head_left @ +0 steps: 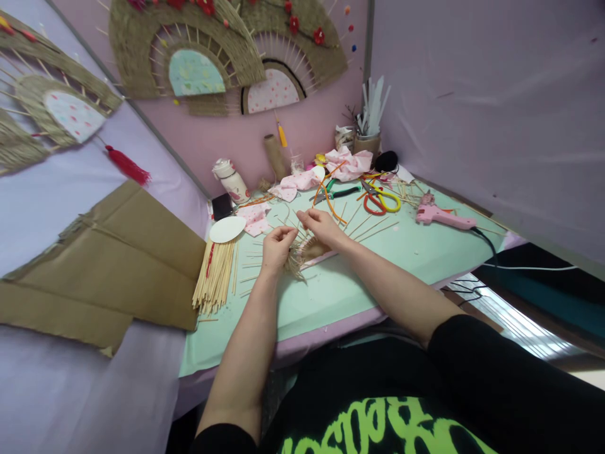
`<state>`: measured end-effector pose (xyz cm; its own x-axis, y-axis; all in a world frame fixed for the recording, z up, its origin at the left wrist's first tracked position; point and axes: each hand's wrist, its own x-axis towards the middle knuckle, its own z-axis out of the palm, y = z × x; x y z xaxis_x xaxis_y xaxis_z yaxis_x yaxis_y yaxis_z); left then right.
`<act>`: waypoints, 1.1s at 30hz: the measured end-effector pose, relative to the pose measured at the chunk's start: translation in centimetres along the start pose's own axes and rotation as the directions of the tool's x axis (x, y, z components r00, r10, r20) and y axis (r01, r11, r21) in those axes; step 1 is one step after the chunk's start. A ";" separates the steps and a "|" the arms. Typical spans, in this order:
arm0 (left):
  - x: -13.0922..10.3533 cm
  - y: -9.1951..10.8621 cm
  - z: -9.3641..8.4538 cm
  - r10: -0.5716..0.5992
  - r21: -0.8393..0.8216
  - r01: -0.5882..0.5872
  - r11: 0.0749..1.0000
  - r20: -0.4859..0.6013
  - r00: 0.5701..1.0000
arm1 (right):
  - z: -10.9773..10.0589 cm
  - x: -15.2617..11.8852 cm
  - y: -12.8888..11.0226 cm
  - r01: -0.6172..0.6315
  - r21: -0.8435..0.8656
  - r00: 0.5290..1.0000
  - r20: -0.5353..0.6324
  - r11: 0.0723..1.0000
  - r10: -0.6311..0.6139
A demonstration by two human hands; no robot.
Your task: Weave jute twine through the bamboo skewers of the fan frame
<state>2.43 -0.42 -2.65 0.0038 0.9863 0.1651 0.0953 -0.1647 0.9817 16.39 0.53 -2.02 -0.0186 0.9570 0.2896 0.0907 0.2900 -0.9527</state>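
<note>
A half-round piece with thin sticks fanning out from it [316, 251] lies on the green tabletop in front of me. My left hand [278, 247] is closed in a pinch at its left side, above a loose bunch of tan fibre strands [295, 266]. Across the upper part of the piece, my right hand [322, 226] is also closed, thumb and fingertips together among the sticks. What lies between the fingertips of either hand is too small to make out; it may be thin strand.
Bamboo sticks [215, 277] and a white oval [227, 229] lie left, beside leaning cardboard [108, 265]. Behind are a bottle [231, 181], a cardboard tube [275, 156], pliers [344, 193] and scissors [388, 199]. A pink glue gun [444, 215] lies right, its cable over the edge.
</note>
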 end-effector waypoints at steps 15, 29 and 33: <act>-0.1 -0.1 0.1 0.047 0.124 -0.056 0.991 0.073 0.996 | -0.3 0.3 0.6 -0.037 -0.148 0.996 0.079 0.988 0.049; 0.1 -0.2 0.0 -0.017 -0.016 0.018 1.000 0.030 0.999 | -0.2 0.1 0.1 0.122 -0.113 0.986 0.126 0.986 -0.107; 0.0 0.1 0.0 -0.021 -0.017 0.021 1.000 0.020 1.000 | -0.1 0.3 0.3 0.109 -0.076 0.988 0.113 0.991 -0.100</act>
<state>2.45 -0.43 -2.56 0.0219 0.9895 0.1428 0.0782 -0.1441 0.9865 16.55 0.87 -2.19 -0.1403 0.9179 0.3712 0.1635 0.3913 -0.9056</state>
